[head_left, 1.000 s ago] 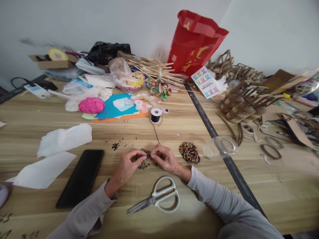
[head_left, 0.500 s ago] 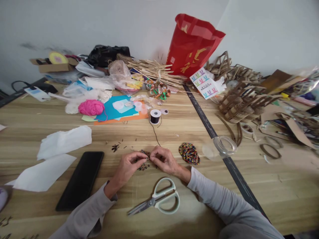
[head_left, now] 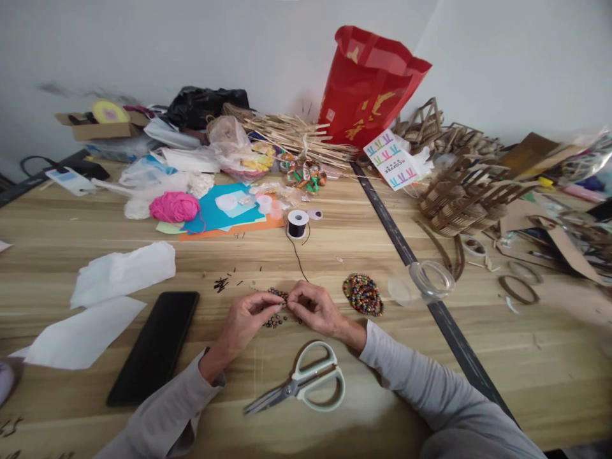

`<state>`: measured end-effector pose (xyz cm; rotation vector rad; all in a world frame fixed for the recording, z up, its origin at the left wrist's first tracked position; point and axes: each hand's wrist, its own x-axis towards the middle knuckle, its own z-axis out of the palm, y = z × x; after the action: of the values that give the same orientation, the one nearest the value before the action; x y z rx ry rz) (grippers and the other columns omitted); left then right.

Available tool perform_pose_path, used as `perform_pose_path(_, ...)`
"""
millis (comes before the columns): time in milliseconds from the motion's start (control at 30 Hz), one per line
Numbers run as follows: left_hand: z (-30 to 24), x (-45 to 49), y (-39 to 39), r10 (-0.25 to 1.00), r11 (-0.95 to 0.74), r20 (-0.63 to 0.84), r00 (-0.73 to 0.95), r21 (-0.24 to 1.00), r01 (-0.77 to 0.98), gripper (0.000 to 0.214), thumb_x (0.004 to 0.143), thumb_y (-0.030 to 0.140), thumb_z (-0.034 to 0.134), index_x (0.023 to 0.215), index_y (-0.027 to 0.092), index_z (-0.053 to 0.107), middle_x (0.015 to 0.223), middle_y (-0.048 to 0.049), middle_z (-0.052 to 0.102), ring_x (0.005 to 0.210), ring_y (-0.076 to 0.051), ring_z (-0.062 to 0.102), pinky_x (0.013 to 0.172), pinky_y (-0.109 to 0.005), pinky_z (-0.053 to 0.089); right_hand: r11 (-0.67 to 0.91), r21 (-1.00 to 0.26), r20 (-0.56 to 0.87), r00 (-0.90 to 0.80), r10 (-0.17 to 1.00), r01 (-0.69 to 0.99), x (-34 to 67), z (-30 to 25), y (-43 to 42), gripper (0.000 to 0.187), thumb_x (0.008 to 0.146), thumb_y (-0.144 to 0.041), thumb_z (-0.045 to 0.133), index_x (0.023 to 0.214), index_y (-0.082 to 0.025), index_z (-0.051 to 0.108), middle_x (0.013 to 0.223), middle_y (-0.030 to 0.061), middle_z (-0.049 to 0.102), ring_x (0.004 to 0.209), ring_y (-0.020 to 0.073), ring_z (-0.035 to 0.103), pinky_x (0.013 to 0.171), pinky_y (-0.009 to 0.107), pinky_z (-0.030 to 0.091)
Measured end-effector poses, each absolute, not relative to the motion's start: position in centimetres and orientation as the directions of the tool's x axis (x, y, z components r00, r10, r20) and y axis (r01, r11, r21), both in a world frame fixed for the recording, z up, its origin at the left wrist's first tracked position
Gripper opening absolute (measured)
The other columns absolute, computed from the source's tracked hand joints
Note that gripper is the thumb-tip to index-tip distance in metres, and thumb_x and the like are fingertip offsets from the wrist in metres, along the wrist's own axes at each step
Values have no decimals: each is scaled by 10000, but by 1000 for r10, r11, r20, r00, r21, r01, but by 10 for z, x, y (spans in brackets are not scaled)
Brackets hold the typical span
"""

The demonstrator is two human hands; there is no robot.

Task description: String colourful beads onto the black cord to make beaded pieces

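My left hand (head_left: 246, 320) is closed in a pinch over small dark and coloured beads (head_left: 275, 320); what its fingertips hold is too small to make out. Its fingertips almost meet those of my right hand (head_left: 314, 309), which is pinched too. A thin black cord (head_left: 299, 258) runs from a white spool (head_left: 298, 224) down to my right hand and passes out of sight behind it. More loose beads lie under and between the hands. Just right of my right hand is a coiled pile of strung multicoloured beads (head_left: 363, 294).
Scissors (head_left: 296, 386) lie in front of the hands, blades pointing left. A black phone (head_left: 155, 347) and white paper (head_left: 124, 271) are at left. Short black pieces (head_left: 221, 284) lie beyond my left hand. Clear rings (head_left: 433, 279), small woven baskets (head_left: 454, 204) and a red bag (head_left: 370, 89) stand farther off.
Both hands stay pinched together over the beads, with only a slight shift at the fingertips. Everything else on the table lies as before.
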<state>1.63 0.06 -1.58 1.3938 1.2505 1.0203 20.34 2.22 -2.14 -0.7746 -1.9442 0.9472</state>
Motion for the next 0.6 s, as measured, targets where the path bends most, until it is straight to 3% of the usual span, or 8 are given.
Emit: perform_pose_path(600,-15,16,1,992,-24,0,128,981,192,97,687,221,683,737,155,734,719,-48,735,642,-161,642,601,-241,499,535,-827,399,-490,775,173,204,-20,22,198,898,-294,525,774,-155,590,712,34,566,658,132,513,612,243,415)
